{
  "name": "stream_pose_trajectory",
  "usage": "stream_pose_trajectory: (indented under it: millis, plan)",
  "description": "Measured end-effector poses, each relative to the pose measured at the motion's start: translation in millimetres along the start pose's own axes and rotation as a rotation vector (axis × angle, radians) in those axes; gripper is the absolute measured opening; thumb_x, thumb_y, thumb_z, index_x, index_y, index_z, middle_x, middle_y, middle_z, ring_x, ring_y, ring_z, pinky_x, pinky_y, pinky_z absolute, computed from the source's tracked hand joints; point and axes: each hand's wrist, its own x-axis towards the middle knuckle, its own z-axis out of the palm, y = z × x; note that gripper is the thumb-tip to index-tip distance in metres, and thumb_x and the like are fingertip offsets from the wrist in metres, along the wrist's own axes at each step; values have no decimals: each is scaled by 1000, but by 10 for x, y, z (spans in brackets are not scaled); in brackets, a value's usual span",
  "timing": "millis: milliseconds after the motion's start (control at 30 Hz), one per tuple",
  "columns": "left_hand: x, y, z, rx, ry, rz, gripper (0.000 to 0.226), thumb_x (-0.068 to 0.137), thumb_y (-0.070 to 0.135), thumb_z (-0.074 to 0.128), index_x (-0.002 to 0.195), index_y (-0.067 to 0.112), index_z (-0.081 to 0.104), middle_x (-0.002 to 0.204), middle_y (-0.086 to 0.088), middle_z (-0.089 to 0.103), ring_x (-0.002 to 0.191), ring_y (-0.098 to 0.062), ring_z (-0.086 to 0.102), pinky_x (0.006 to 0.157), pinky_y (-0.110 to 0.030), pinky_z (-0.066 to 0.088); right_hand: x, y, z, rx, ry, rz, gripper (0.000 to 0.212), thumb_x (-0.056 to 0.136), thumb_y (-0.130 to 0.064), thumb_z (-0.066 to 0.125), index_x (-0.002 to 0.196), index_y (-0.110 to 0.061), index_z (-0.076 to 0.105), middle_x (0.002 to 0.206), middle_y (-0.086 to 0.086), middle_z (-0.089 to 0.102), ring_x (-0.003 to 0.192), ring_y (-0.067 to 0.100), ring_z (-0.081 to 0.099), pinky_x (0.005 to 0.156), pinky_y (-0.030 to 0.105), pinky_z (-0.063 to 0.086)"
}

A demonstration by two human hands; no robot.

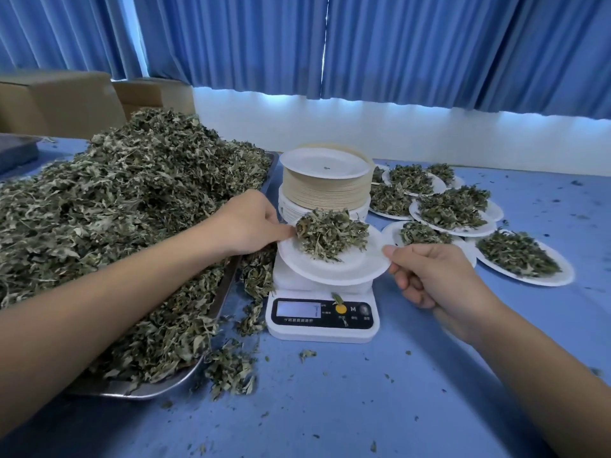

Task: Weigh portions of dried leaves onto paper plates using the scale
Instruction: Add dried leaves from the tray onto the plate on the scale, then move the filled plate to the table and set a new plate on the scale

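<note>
I am seeing the paper plate (334,271) w/ the leaf portion (332,234) sitting on the scale (322,320), mid tabletop (330,408). Left hand (248,226) is pinching its rim at 9 o'clock, right hand (436,276) is pinching at 3 o'clock.

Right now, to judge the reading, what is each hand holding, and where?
The right hand pinches the paper plate on the scale by its right rim. The left hand meets the leaves at the plate's left edge; a grip cannot be told.

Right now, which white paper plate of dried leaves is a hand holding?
The white paper plate over the white scale, pinched by the right hand; others lie untouched.
</note>
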Motion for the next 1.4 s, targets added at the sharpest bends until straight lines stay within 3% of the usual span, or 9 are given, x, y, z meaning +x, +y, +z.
stream_pose_trajectory:
  millis: [167,467,633,833,1000,1133,1200,1300,1400]
  plan:
    - [45,282,194,-201,-21,-13,49,84,41,80,57,9,55,46,4,34,40,-11,31,47,-24,24,-33,-165,-342,55,124,-25,43,92,-22,75,52,-15,62,51,7,52,35,13,34,34,19,22]
    - [525,1135,756,-316,-168,-137,38,91,29,73,61,13,58,49,-1,52,40,-14,41,41,-19,25,134,-180,-1248,-181,352,25,35,90,-25,78,63,-6,63,56,6,57,38,13,39,34,19,30]
    - [959,1440,1114,-553,-203,-273,61,93,6,62,33,16,65,51,-4,56,40,-9,45,40,-17,22,558,-242,-1590,-255,408,38,33,91,-20,75,68,1,66,46,2,55,33,9,38,32,18,29]
    - [1534,1756,1355,-775,-88,-317,15,95,0,60,80,-1,63,53,-9,61,44,-12,52,39,-19,33,1272,-348,-1957,-166,471,122,25,91,-14,77,73,1,67,47,5,63,33,10,48,34,20,37]
    - [2098,2020,1454,-767,-22,-279,9,90,-10,58,96,-4,56,76,-17,64,68,-19,57,45,-22,39,1783,-395,-2200,-130,503,134,18,92,-10,75,88,7,70,57,13,67,34,10,54,36,19,40]
    - [2541,2231,1544,-723,-9,-242,5,89,-9,60,86,-5,61,68,-16,63,50,-17,54,40,-20,38,2121,-429,-2351,-90,519,145,9,95,-2,67,90,5,64,54,15,63,37,12,60,36,18,40]
    - [2739,2355,1649,-697,-45,-224,9,89,-10,60,81,-6,59,68,-17,64,60,-19,58,44,-21,40,2275,-419,-2455,-50,548,164,5,96,1,63,99,4,61,71,18,62,35,11,59,35,17,39]
    - [3039,2554,1869,-646,-80,-190,13,90,-10,58,78,-5,58,65,-14,62,68,-20,57,58,-29,44,2496,-312,-2653,41,598,214,26,98,4,58,124,4,55,82,19,61,30,9,54,34,15,36]
    - [3267,2720,2098,-719,-155,-126,21,99,1,50,80,8,52,75,-6,58,68,-19,59,75,-32,55,2678,-134,-2858,113,660,270,36,102,2,51,137,0,47,92,17,64,31,7,57,32,12,33]
